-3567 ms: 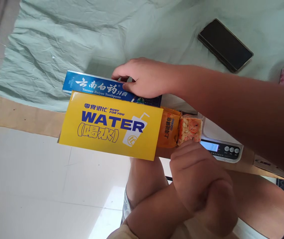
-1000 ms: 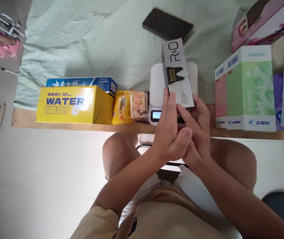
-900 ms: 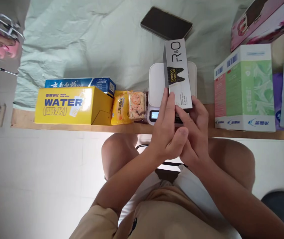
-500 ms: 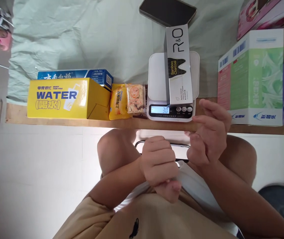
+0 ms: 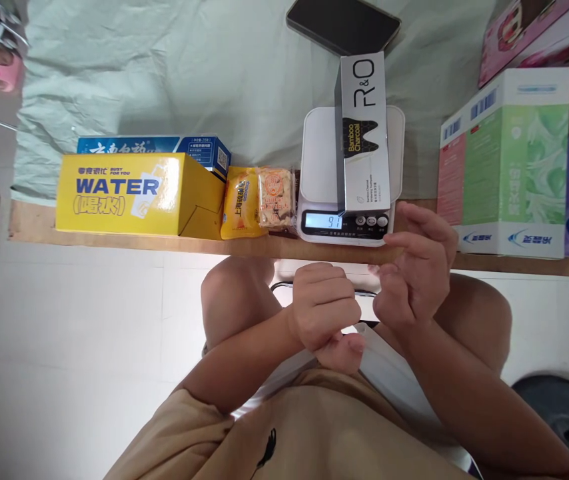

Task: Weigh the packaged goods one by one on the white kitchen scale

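A silver and black "R&O" toothpaste box (image 5: 364, 133) lies lengthwise on a white kitchen scale (image 5: 319, 160), whose lit display (image 5: 322, 221) shows a number. My left hand (image 5: 325, 320) is curled into a loose fist over my lap, holding nothing. Just below the scale's front edge my right hand (image 5: 417, 267) hovers with its fingers half bent and apart, touching neither scale nor box.
Left of the scale lie two snack packets (image 5: 259, 200), a yellow "WATER" box (image 5: 129, 193) and a blue toothpaste box (image 5: 154, 145) behind it. A green and white carton (image 5: 509, 160) and pink boxes (image 5: 529, 30) stand at the right. A black phone (image 5: 343, 25) rests on the pale green sheet (image 5: 164, 67).
Both hands set the R&O box on the scale and let go. They drew back toward my lap, the left closing into a fist. The scale's reading has changed.
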`<state>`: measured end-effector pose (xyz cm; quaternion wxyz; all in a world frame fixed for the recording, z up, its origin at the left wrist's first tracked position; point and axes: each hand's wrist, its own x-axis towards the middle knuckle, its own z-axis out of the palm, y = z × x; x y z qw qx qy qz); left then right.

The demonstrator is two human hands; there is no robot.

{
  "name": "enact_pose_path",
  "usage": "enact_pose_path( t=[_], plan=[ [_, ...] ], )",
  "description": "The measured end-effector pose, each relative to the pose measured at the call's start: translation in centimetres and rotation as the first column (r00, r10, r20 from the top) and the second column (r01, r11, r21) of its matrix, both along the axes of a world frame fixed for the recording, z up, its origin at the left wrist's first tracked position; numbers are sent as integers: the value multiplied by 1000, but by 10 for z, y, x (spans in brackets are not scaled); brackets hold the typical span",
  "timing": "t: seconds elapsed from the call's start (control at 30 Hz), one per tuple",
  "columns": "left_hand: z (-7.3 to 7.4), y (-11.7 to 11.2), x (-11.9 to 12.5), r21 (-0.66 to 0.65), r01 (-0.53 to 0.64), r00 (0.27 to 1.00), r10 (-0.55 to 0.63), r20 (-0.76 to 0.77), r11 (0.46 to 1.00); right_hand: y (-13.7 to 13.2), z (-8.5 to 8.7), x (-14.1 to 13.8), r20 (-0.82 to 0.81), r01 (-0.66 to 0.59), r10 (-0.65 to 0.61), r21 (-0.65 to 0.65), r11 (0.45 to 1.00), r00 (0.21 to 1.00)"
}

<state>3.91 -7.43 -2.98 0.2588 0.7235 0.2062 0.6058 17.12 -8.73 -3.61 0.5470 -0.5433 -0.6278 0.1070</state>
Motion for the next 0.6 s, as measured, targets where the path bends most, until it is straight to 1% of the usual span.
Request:
enact_pose_path(
  t=[0.23, 0.43, 0.6],
  plan=[
    [0, 1, 0, -29, 2, 1000, -3, -9, 1000, -1, -2, 3, 41, 24, -23, -27, 999, 999],
    [3, -2, 4, -24, 1, 1000, -1, 21, 1000, 0, -3, 3, 16, 2, -2, 26, 1000, 1000],
    [8, -9, 15, -1, -25, 998, 25, 60, 1000, 0, 2, 2, 29, -16, 15, 40, 999, 999]
  ],
)
